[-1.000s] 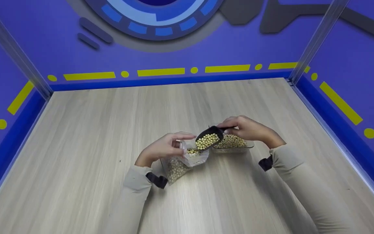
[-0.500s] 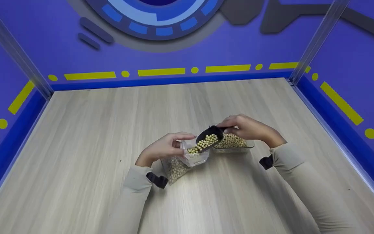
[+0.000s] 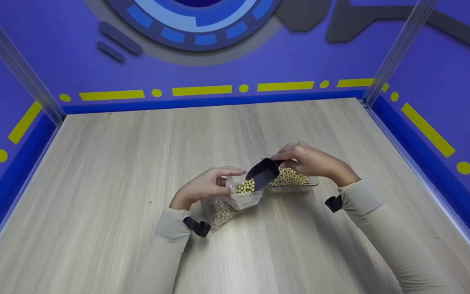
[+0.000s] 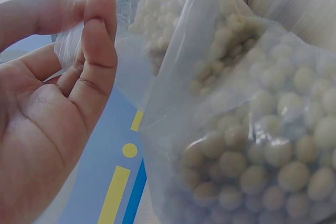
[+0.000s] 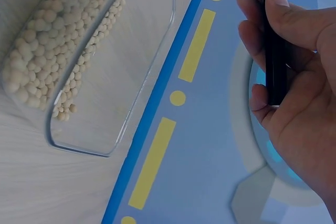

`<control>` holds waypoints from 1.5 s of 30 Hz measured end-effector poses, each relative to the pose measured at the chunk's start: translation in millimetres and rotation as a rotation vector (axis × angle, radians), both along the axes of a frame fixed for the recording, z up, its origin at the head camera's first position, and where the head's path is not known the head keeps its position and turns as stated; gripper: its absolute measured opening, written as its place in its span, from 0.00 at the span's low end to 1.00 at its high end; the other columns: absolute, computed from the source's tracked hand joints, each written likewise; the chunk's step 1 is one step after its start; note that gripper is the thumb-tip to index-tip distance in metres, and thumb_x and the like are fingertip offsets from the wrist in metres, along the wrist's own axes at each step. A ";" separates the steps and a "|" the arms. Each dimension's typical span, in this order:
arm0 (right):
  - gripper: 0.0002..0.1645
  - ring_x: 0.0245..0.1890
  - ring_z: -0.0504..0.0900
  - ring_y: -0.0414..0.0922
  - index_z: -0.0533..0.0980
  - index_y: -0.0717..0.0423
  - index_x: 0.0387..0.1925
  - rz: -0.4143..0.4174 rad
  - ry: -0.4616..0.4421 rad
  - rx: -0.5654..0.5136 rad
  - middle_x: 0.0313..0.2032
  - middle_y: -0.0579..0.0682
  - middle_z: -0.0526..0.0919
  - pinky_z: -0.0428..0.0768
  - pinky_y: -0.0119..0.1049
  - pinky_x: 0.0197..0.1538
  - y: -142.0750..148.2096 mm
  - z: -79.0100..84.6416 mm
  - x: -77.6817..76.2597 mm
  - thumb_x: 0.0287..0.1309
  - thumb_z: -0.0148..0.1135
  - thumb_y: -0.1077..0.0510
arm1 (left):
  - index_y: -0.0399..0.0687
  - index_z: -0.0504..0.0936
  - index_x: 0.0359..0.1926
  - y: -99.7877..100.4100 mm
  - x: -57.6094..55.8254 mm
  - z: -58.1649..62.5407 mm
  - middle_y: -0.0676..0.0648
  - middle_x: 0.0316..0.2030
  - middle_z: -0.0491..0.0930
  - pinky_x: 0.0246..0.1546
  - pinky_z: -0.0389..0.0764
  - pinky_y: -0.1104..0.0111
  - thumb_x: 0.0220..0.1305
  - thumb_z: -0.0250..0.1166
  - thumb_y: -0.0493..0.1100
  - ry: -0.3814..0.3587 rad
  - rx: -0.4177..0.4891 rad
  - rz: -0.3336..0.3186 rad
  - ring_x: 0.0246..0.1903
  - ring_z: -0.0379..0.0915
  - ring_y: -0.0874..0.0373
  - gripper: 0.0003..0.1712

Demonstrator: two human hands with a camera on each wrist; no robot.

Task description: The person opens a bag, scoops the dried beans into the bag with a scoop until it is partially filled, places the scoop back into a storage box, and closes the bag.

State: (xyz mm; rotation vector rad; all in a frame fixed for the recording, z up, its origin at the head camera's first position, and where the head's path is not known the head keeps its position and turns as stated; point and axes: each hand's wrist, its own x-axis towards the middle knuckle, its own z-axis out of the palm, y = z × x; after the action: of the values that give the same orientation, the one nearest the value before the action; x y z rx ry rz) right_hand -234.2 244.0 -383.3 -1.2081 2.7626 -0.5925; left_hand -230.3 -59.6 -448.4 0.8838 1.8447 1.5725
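In the head view my left hand pinches the rim of a clear plastic bag, keeping its mouth spread. Soybeans fill the lower part of the bag, which leans on the table, and more soybeans lie in its mouth. My right hand grips the handle of a black scoop, fingers and thumb curled round it. The scoop tilts down to the left with its lip at the bag's mouth, and its visible bowl is bare. Just below my right hand stands a clear rectangular container partly filled with soybeans.
The wood-grain table carries the bag and container. Blue panels with yellow marks wall it at the back and both sides. Dark wrist-camera mounts sit on both sleeves.
Soybeans have slid out of the scoop into the bag's mouth, leaving the bowl bare. The right hand has risen slightly and tipped the scoop; the left hand stays in place.
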 end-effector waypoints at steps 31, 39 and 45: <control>0.17 0.45 0.83 0.53 0.82 0.62 0.49 -0.039 0.012 -0.114 0.44 0.58 0.86 0.81 0.48 0.49 26.1 -7.2 -10.6 0.56 0.62 0.69 | 0.30 0.62 0.68 -0.7 -0.8 -1.5 0.30 0.67 0.60 0.40 0.84 0.66 0.58 0.57 0.27 -0.042 0.000 -0.005 0.29 0.76 0.67 0.34; 0.17 0.48 0.82 0.54 0.81 0.61 0.50 -0.107 -0.015 -0.163 0.46 0.58 0.85 0.81 0.49 0.50 45.3 -17.0 -13.5 0.57 0.61 0.69 | 0.28 0.66 0.65 -0.8 -0.3 -1.6 0.31 0.63 0.66 0.37 0.83 0.72 0.58 0.58 0.29 0.016 -0.047 0.024 0.32 0.75 0.67 0.32; 0.18 0.50 0.81 0.56 0.81 0.61 0.51 -0.168 -0.044 -0.184 0.48 0.59 0.84 0.80 0.51 0.52 57.3 -26.5 -15.0 0.58 0.61 0.68 | 0.31 0.71 0.62 -3.0 -0.2 -2.6 0.34 0.59 0.72 0.33 0.75 0.76 0.59 0.62 0.34 0.141 -0.102 0.058 0.30 0.68 0.66 0.29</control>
State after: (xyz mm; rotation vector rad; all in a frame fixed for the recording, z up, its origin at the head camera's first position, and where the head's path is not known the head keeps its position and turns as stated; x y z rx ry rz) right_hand -249.2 301.3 -409.8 -0.9834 2.8430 -0.8943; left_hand -230.5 -62.6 -451.0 0.9229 2.0469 1.4687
